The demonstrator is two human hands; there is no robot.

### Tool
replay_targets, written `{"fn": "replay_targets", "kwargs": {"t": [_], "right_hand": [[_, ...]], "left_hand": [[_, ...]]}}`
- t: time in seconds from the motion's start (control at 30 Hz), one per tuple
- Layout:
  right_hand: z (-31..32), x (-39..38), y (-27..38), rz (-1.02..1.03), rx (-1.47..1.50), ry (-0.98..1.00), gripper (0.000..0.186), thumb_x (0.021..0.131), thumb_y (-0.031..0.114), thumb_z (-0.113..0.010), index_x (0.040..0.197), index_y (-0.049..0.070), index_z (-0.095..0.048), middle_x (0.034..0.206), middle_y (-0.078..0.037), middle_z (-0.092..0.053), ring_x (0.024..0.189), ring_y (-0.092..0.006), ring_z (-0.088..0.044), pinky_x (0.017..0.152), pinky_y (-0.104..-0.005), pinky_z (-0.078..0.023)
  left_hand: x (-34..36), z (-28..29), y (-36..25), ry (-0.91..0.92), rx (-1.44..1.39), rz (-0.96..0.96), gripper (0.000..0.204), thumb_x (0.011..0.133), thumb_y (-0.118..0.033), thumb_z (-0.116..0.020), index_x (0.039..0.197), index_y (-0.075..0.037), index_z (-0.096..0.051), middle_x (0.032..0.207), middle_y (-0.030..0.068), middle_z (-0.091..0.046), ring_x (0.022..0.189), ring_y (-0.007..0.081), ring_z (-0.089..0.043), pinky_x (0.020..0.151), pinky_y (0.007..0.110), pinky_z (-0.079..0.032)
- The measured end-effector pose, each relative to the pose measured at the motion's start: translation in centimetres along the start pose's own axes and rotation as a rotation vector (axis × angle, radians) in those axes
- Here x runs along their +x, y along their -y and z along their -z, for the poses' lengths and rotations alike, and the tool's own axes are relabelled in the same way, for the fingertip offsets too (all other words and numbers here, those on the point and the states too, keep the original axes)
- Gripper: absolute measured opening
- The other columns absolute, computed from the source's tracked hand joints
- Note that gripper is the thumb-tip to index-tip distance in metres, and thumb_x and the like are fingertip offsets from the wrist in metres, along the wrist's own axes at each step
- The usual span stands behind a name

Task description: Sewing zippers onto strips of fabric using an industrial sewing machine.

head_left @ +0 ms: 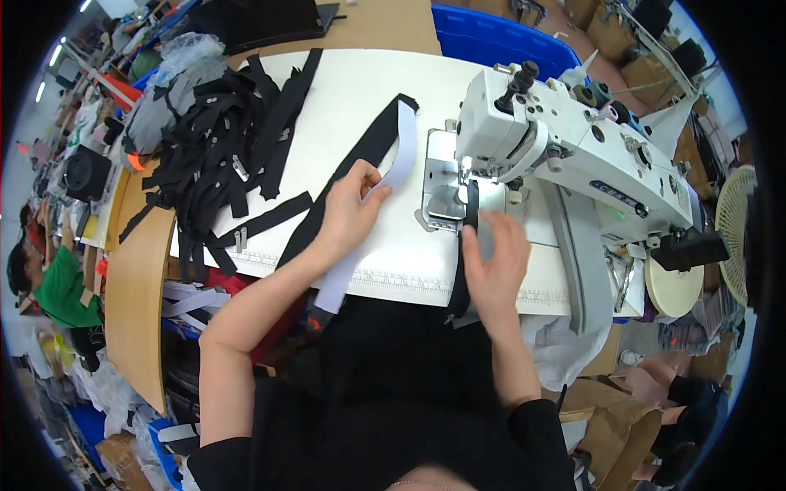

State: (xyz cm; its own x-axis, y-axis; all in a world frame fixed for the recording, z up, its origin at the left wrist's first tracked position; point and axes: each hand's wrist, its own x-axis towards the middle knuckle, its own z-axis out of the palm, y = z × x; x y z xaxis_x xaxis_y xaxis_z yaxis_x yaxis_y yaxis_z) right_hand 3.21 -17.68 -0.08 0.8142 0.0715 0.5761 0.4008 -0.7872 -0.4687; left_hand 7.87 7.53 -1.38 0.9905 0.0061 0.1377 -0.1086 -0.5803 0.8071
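- While the black strap (463,262) runs from under the presser foot (468,196) back toward your lap, your right hand (495,262) lies flat on it, fingers together and extended, pressing rather than gripping.
- Just beyond those fingertips, the strap meets the needle area of the white sewing machine (573,147); below your palm it hangs off the table's near edge.
- Judged from its drape, the strap is light, soft and limp; it should bend wherever unsupported, so the place to hold it looks to be flat and close to the foot.
- Your left hand (348,214) pinches a second band (385,155), black with a pale strip alongside, thumb and fingers closed narrowly on the pale edge.
- Past the left fingertips that band curves up and away across the white tabletop (360,98); behind the wrist it trails off the table edge.
- Well to the left of your left hand, a loose heap of black straps (217,139) with small metal pieces covers the table's far corner.
- Beyond the machine sits a blue bin (491,37).
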Motion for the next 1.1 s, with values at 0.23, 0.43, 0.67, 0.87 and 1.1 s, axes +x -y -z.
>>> {"fn": "replay_targets", "kwargs": {"t": [0.23,0.43,0.67,0.87,1.1], "right_hand": [[-1.2,-2.3,4.7,-0.527,0.959,0.428,0.044,0.1,0.02,-0.071,0.131,-0.005,-0.055,0.098,-0.009,-0.071,0.093,-0.0133,-0.065,0.083,-0.0298,-0.052],[2.4,-4.2,4.3,-0.782,1.05,0.684,0.02,0.106,0.013,-0.058,0.116,-0.003,-0.06,0.086,-0.005,-0.068,0.081,-0.0087,-0.064,0.075,-0.0243,-0.051],[3.9,-10.9,2.3,-0.948,1.106,0.837,0.014,0.103,0.009,-0.057,0.111,-0.001,-0.064,0.094,-0.009,-0.074,0.082,-0.0129,-0.068,0.079,-0.0272,-0.055],[4.5,-12.1,1.6,-0.983,1.111,0.848,0.016,0.103,0.013,-0.061,0.11,-0.001,-0.064,0.094,-0.008,-0.073,0.084,-0.012,-0.068,0.08,-0.0285,-0.055],[4.9,-12.8,3.7,-0.624,0.759,0.592,0.046,0.088,0.023,-0.084,0.119,0.004,-0.056,0.084,-0.005,-0.067,0.079,-0.013,-0.064,0.073,-0.0323,-0.054]], "left_hand": [[-2.1,-3.3,-5.5,0.123,-1.249,0.46,0.022,0.108,-0.017,-0.055,0.123,-0.003,-0.048,0.113,0.0171,-0.072,0.092,0.017,-0.068,0.082,0.032,-0.057],[0.0,-3.3,-2.3,0.109,-1.343,0.446,0.022,0.104,-0.023,-0.067,0.114,-0.004,-0.06,0.105,0.0105,-0.071,0.09,0.0176,-0.067,0.084,0.033,-0.056],[-0.5,0.1,-2.4,0.088,-0.658,0.171,0.028,0.105,-0.034,-0.064,0.107,-0.008,-0.075,0.095,0.0009,-0.071,0.089,0.0081,-0.062,0.084,0.025,-0.047],[-0.8,1.6,-3.7,0.282,-0.611,0.236,0.043,0.11,-0.045,-0.05,0.109,-0.009,-0.073,0.09,-0.0001,-0.069,0.078,0.0063,-0.057,0.065,0.025,-0.043],[-0.2,2.4,-3.2,0.441,-0.833,0.27,0.041,0.11,-0.045,-0.049,0.109,-0.008,-0.066,0.089,0.0005,-0.067,0.072,0.0055,-0.056,0.053,0.021,-0.039]]}}
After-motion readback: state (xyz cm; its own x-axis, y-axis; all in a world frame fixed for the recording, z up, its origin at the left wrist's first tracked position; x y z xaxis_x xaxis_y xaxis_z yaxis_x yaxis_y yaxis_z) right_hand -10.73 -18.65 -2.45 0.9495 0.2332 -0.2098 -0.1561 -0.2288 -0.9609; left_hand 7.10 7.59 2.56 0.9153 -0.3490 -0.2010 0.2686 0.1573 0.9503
